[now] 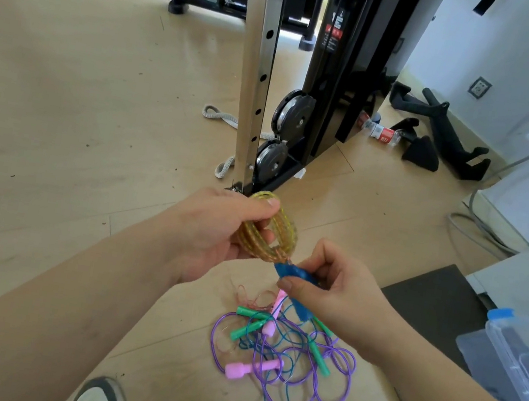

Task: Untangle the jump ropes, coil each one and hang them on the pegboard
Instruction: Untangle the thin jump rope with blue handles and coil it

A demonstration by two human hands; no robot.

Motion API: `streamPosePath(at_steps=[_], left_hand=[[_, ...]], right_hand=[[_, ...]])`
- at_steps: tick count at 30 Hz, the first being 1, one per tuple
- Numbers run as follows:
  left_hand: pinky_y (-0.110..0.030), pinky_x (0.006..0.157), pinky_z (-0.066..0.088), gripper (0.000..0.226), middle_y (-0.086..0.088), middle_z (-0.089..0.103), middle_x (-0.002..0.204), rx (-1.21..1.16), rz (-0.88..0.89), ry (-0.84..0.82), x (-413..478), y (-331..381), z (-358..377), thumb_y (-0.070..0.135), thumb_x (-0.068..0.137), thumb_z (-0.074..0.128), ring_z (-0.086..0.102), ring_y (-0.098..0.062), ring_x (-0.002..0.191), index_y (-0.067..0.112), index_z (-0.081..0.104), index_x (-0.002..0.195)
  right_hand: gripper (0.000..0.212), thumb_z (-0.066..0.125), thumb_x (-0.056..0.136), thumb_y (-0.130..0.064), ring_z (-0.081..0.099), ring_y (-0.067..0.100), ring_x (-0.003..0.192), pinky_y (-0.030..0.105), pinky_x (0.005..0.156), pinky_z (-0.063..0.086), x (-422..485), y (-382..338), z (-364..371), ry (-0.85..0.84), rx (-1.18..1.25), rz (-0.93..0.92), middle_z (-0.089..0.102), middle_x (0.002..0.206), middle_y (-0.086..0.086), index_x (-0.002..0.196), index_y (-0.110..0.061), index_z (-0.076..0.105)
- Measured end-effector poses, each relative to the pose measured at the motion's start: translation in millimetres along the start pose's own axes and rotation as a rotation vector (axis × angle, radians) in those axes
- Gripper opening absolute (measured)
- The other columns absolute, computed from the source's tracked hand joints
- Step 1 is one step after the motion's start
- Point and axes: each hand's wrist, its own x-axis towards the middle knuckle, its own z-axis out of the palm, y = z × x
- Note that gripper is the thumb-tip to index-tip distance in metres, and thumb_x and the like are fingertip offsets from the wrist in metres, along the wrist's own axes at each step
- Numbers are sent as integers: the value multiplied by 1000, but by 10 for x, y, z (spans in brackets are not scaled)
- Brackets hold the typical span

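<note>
Hard to tell which cord belongs to which handle in that tangled pile (280, 355) on the floor, everything's looped over everything else. You've got purple and teal cords with pink and green handles mixed together, plus some thin reddish loops at the back edge that are too faint to sort out. A storage bin with blue clips (521, 365) gets cut off at the right edge, and only the toes of your shoes (102, 398) show at the bottom.

Your left hand (213, 230) is clamped on the yellow coiled rope (279, 237), thumb pressed over the top of the coil and fingers curled through it from below. Your right hand (334, 296) sits just beside it, slightly lower, pinching the blue handles (296, 274) right at the bottom of the coil. One blue handle pokes down past your thumb toward the pile. Both forearms come in from the bottom corners, held out over the floor.

Room-wise: light wood floor (64, 99), a cable machine (292, 100) straight ahead with pulleys near its base, black grip attachments (439, 138) and a plastic bottle (379, 132) lying by the white wall, and a dark mat (437, 304) on the right.
</note>
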Motion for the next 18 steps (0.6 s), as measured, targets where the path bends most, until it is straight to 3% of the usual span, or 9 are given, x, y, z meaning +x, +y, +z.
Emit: streamPosePath(at_steps=[3,6,9,12,14,18], left_hand=[[-45,86,64,27,-12,68,73,55,9,-18,-8,-32,79,27,97,69,70,-23,73,5,64,82],[-44,88,63,26,-12,72,75,79,25,-46,30,-21,125,24,97,69,73,-23,77,6,67,78],[-42,91,62,11,-19,74,88,90,49,-96,81,-5,200,7,96,67,72,-27,87,1,69,87],[-38,91,62,5,-16,77,93,175,87,-103,219,38,317,-2,94,65,74,-24,89,-1,68,98],[-36,91,61,11,-11,79,94,256,93,-89,372,104,429,-5,91,63,75,-18,87,3,68,98],[-40,95,59,13,-1,79,81,431,95,-89,616,435,683,4,90,64,76,-13,83,13,72,94]], right_hand=[[29,85,82,-20,67,15,69,34,70,54,61,32,13,9,-60,59,78,83,4,90,-22,57],[32,81,86,-17,74,11,87,29,85,57,141,55,-47,-60,-53,87,80,93,-8,109,-30,62],[20,78,86,-6,70,4,86,24,84,53,236,103,-77,-28,-6,37,78,93,-6,99,-21,74],[19,78,84,-9,64,2,79,18,75,51,368,116,-132,14,29,52,76,89,-8,98,-21,76],[31,82,81,-11,67,2,90,16,78,52,484,119,-213,52,65,61,76,99,-8,106,-27,73],[75,82,64,-11,59,0,123,23,100,43,687,-44,-638,36,147,100,68,127,-17,130,-39,60]])
